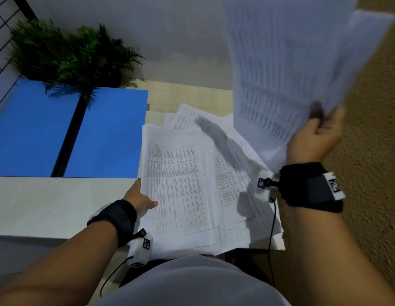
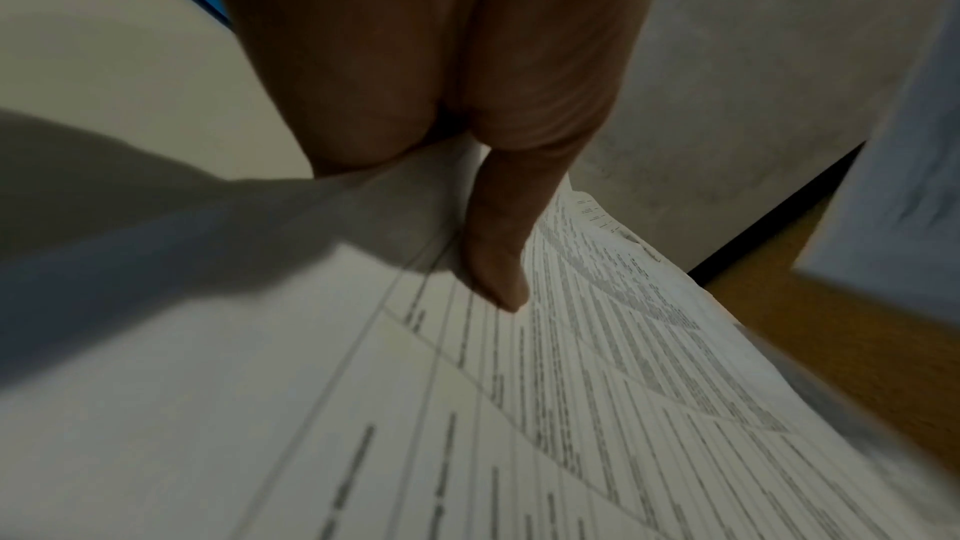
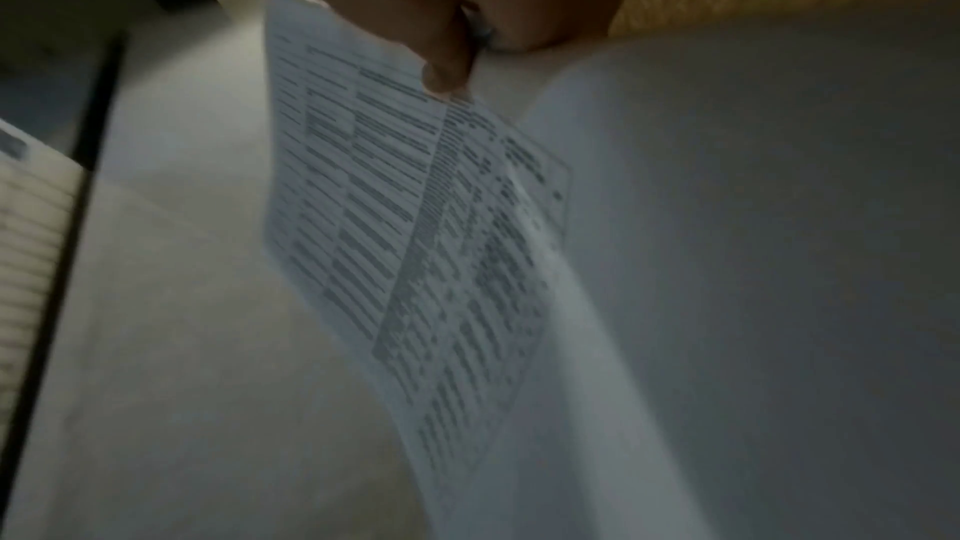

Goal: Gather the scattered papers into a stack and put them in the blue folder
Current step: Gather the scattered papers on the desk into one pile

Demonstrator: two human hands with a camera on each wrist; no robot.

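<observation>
A loose pile of printed papers [image 1: 181, 184] lies fanned out on the table in front of me. My left hand [image 1: 139, 198] grips the pile's left edge, thumb on top [image 2: 499, 261] and fingers hidden under the sheets. My right hand [image 1: 317, 129] is raised above the table's right side and pinches the lower corner of a few sheets [image 1: 287, 69], which stand up in the air and are blurred. In the right wrist view the thumb [image 3: 446, 68] presses on those sheets [image 3: 415, 241]. The blue folder [image 1: 70, 129] lies open flat at the left, with a black spine.
A green fern plant [image 1: 66, 51] stands behind the folder, its fronds hanging over it. A black wire grid [image 1: 2, 40] is at the far left. A textured yellow wall [image 1: 373, 151] runs along the right. The white table [image 1: 48, 206] shows bare below the folder.
</observation>
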